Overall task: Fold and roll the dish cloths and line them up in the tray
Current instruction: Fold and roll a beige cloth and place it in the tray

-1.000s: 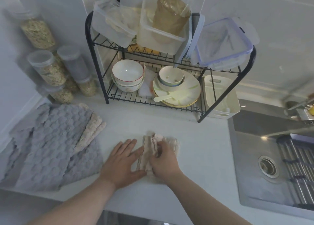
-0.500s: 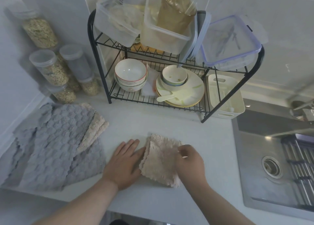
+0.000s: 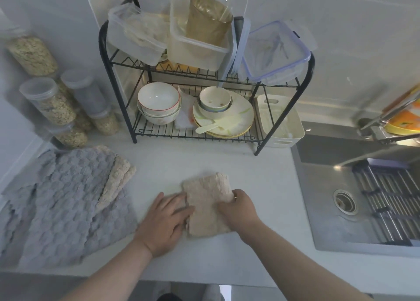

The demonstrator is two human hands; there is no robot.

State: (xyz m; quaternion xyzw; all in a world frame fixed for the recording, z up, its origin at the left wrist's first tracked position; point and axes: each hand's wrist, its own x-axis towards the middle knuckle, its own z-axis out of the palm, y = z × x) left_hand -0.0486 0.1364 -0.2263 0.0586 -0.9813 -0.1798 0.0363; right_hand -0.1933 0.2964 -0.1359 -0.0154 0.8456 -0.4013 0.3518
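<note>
The step in hand is the folding of one cloth; rolling has not begun. A beige, nubbly-textured dish cloth [image 3: 204,200] lies at the lower centre of the frame on the white countertop [image 3: 204,159], folded into a narrow upright rectangle. The left hand [image 3: 166,219] lies flat just beside and on the cloth's left edge, fingers straight and close together, pressing the doubled layers down. The right hand [image 3: 238,207] is at the cloth's right edge, its fingers curled onto the fabric and its thumb hidden from view, so it appears to be gripping that edge.

The next move probably calls for smoothing the fold flat, then turning one short end over and rolling it tightly, one hand steadying the cloth so that the layers do not slip apart.

At the left of the frame a heap of grey, scale-patterned dish cloths [image 3: 56,198] waits unfolded, with another beige cloth [image 3: 118,175] showing at its upper right edge. The cream plastic tray with a handle slot [image 3: 281,141] stands at the right end of the black wire dish rack [image 3: 118,91], well apart from the hands; no rolled cloth can be made out in it.
</note>
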